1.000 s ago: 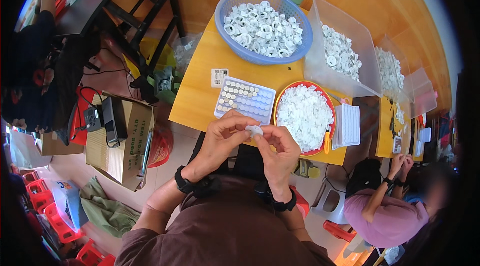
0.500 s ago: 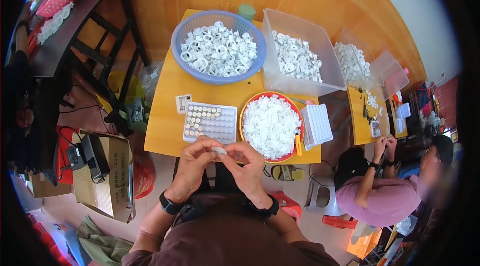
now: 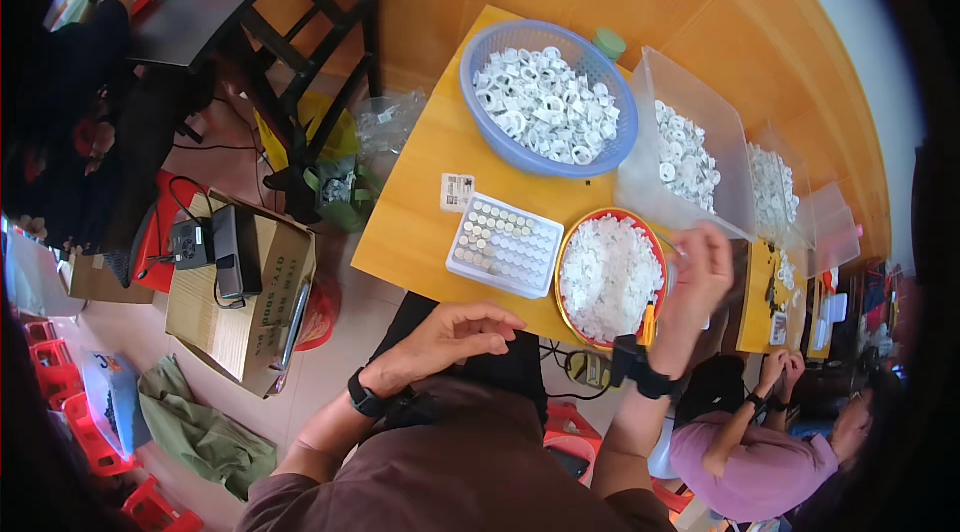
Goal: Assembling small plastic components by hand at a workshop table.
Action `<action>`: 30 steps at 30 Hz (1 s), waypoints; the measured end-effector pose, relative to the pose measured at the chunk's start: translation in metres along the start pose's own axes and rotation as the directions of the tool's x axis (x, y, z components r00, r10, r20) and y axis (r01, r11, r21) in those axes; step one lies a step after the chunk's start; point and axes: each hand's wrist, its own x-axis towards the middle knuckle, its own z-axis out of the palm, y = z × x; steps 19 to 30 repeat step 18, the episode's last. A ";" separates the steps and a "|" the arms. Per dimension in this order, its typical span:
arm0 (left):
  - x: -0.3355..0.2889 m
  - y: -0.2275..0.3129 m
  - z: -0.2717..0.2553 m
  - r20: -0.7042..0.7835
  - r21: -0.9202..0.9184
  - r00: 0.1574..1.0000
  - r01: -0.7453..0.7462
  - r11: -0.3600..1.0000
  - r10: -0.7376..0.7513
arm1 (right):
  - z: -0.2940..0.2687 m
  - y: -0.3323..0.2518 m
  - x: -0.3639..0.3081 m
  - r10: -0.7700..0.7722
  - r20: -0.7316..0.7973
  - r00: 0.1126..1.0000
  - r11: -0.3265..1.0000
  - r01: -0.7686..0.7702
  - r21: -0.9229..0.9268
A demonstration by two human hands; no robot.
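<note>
My left hand (image 3: 455,340) hovers in front of the table's near edge, its fingers slightly bent and the thumb apart from them, with nothing visible in it. My right hand (image 3: 700,267) is raised at the right of a round red tray (image 3: 664,277) heaped with small white plastic pieces (image 3: 610,277). Motion blurs its fingers, so what they hold cannot be made out. Left of the red tray lies a white compartment tray (image 3: 515,277) with round cream discs (image 3: 480,229) in part of its pockets. A yellow-handled cutter (image 3: 648,324) rests on the red tray's rim.
A blue basket (image 3: 550,168) and a clear bin (image 3: 745,217), both full of white parts, stand at the back of the table (image 3: 415,222). A printed label (image 3: 457,192) lies nearby. An open carton (image 3: 235,327) sits at left; a co-worker (image 3: 760,457) sits at right.
My hands have parted from around a small white round part, which no longer shows. The right hand has swung right and up; the left stays low. The view has turned and shifted.
</note>
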 end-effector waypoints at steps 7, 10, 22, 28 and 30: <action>-0.012 0.004 -0.017 -0.132 -0.027 0.989 -0.071 0.997 0.066 | 0.034 0.043 -0.057 0.311 0.288 0.906 0.911 -0.198 -0.362; -0.016 0.005 -0.029 -0.191 -0.019 0.975 -0.120 0.993 0.115 | 0.046 0.043 -0.030 0.108 0.428 0.897 0.827 0.158 -0.540; -0.020 -0.008 -0.043 -0.207 -0.069 0.966 -0.172 0.983 0.155 | 0.113 0.053 0.057 0.003 0.685 0.728 0.601 0.546 -0.583; -0.020 -0.008 -0.043 -0.207 -0.069 0.966 -0.172 0.983 0.155 | 0.113 0.053 0.057 0.003 0.685 0.728 0.601 0.546 -0.583; -0.020 -0.008 -0.043 -0.207 -0.069 0.966 -0.172 0.983 0.155 | 0.113 0.053 0.057 0.003 0.685 0.728 0.601 0.546 -0.583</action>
